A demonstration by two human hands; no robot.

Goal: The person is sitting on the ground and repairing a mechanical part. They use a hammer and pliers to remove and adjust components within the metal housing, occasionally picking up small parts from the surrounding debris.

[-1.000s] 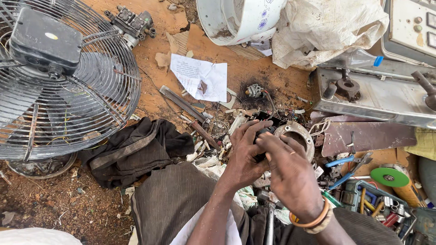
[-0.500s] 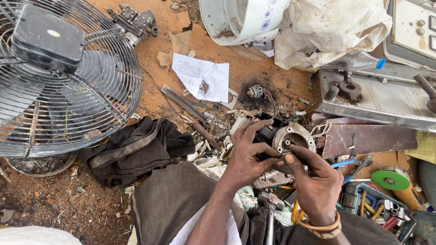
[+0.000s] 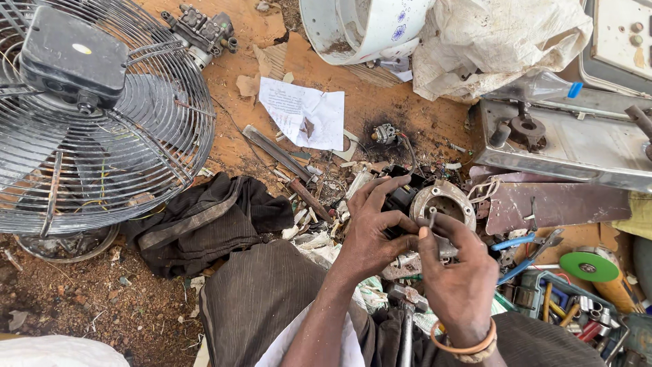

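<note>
Above a lap on bare orange ground, a small round metal motor housing (image 3: 443, 202) was held over scattered scrap, the left hand (image 3: 370, 228) closed around its dark body while the right hand (image 3: 458, 272) pinched a thin pin-like part at its rim. A wire-guarded fan (image 3: 102, 122) lay to the left beside a dark cloth (image 3: 204, 221), a sheet of paper (image 3: 302, 112) was seen beyond, and blue-handled pliers (image 3: 519, 245) rested at the right. The work was judged best done with the housing braced firmly and the small part kept square to the rim
</note>
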